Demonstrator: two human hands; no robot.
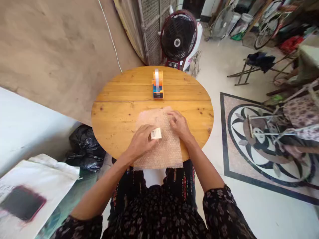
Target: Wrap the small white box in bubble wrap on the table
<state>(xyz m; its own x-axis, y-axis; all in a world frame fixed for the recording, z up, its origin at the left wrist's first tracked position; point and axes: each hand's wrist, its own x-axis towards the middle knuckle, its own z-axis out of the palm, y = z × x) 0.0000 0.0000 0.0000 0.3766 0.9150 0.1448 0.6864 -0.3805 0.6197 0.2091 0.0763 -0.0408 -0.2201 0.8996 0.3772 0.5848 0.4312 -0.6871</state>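
Observation:
A sheet of bubble wrap [161, 154] lies on the oval wooden table [112, 114] and hangs a little over its near edge. My left hand [142, 141] is closed around a small white box [156, 133] with a barcode on its end, held over the left part of the sheet. On the upper right of the wrap rests my right hand [179, 123], its fingers loosely bent and nothing seen in them. Toward the far side of the table stands a tape dispenser [158, 84] in orange and blue, with a roll of clear tape.
Beyond the table's far edge is a dark red fan [178, 36]. A black plastic bag [86, 147] sits at the left, near a phone-like dark object [23, 202] on a white sheet. To the right are a folding stool [245, 71] and a chair [299, 109].

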